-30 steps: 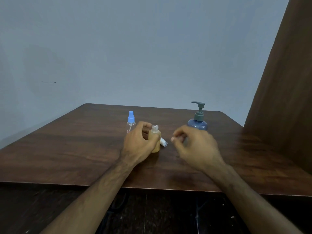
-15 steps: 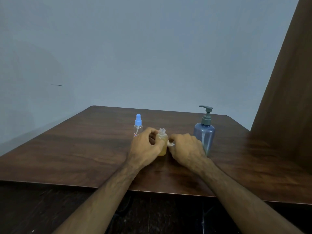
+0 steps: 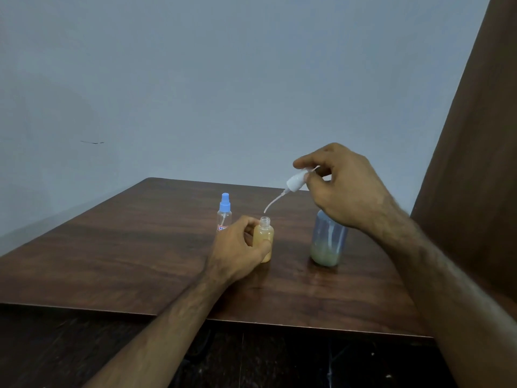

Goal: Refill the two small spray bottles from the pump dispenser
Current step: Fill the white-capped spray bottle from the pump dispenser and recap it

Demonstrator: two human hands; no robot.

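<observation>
We see the left hand [image 3: 237, 247] near the centre of the frame, its fingers and thumb curled round a small open bottle [image 3: 263, 239] that stands upright on the dark wooden bench [image 3: 140, 247]. This bottle has no cap on its threaded neck and is filled most of the way with a cloudy amber liquid.

Above and to the right of it, the right hand [image 3: 344, 189] is raised off the bench. Its thumb and fingertips pinch a white spray head [image 3: 296, 182], which is tilted so that its thin dip tube [image 3: 272, 201] curves down and to the left. The tube's tip hangs just above the open neck of the amber bottle; we cannot tell whether it touches the rim.

Just left of the left hand, and partly hidden behind it, stands a clear spray bottle [image 3: 224, 217] with a blue spray top and a small red and white label near its base. It is upright and no hand holds it.

Right of centre, under the right wrist, stands the pump dispenser [image 3: 328, 242], a blue translucent bottle with a shallow layer of pale yellowish liquid at the bottom. Its pump top is hidden behind the right hand.

A plain pale wall [image 3: 195, 93] fills the upper frame, and a brown wooden panel [image 3: 481, 163] runs down the right edge.
</observation>
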